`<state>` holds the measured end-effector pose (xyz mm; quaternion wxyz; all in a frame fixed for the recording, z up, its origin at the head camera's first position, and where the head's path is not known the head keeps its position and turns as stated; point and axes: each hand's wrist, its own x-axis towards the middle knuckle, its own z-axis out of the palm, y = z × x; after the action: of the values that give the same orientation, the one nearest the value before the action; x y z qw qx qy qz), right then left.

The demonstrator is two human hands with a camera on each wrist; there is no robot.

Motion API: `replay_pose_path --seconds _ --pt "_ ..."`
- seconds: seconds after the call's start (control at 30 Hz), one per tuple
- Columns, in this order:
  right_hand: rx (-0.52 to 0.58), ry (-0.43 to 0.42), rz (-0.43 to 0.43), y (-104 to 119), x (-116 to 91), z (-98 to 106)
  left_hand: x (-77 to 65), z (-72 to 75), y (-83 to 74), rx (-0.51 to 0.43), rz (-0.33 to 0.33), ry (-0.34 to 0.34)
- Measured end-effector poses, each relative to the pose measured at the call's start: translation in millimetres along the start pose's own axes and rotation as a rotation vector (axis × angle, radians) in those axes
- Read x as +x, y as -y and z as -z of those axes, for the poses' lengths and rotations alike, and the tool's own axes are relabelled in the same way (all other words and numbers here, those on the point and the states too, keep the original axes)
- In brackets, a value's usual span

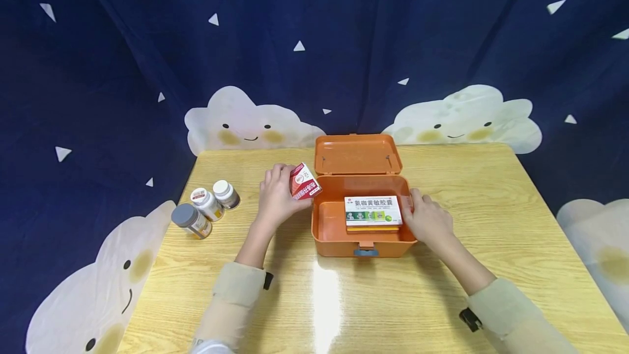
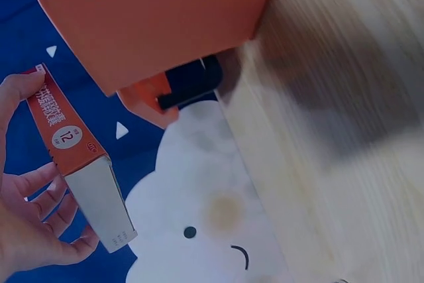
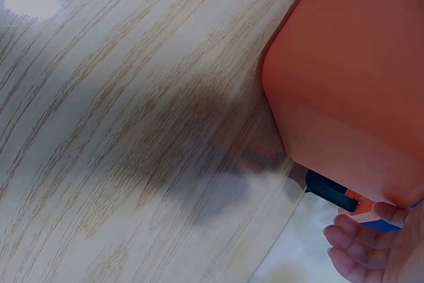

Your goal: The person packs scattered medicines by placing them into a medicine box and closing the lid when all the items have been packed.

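Observation:
My left hand [image 1: 277, 193] holds a red-and-white medicine box [image 1: 304, 182] between thumb and fingers, just left of the orange case's rim. In the left wrist view this medicine box [image 2: 69, 130] is tilted, with its white end facing down. The orange plastic case [image 1: 339, 249] stands with its lid [image 1: 357, 156] raised at the back. Inside it, a white-and-green medicine box [image 1: 373, 211] lies over a yellow-edged one [image 1: 373, 229]. My right hand [image 1: 429, 217] grips the case's right wall, thumb over the rim and fingers along the outside.
Three medicine bottles stand at the table's left: a grey-capped one [image 1: 191, 221], a white one with a printed cap [image 1: 207, 204] and a dark-bodied one with a white cap [image 1: 226, 194]. Behind the wooden table [image 1: 491, 223] hangs a navy curtain [image 1: 344, 31] with clouds.

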<state>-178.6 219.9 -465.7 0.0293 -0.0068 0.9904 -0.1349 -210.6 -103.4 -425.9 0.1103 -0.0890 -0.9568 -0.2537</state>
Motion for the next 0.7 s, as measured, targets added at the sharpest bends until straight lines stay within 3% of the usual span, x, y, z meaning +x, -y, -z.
replay_pose_path --seconds 0.7 --pt "-0.004 -0.008 0.01 -0.6 0.3 -0.4 16.8 -8.1 -47.1 0.043 -0.105 0.066"
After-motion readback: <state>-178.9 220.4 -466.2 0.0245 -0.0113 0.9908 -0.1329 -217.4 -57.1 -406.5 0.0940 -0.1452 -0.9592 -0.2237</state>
